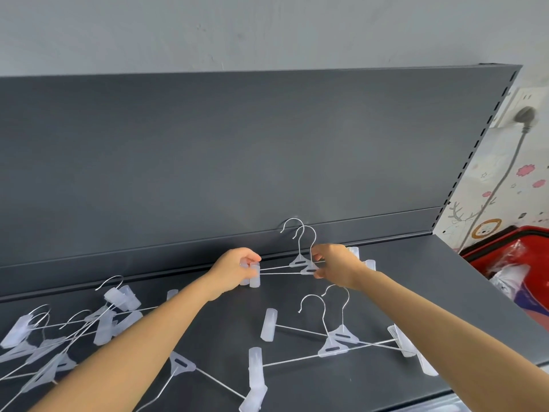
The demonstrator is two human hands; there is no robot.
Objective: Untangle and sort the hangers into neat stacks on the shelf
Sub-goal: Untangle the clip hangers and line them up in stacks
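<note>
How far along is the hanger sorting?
Early. Looks done: the front pair lies overlapped, hooks facing the same way, on the shelf. In hand: the left hand grips the end clips and the right hand pinches the middle of the back pair, apparently aligning them. Left: the tangled pile at far left and a loose hanger by the left forearm.

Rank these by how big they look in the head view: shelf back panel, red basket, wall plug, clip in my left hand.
1. Shelf back panel.
2. Red basket, partly out of frame.
3. Wall plug and the clip in the left hand: alike, unranked.
</note>
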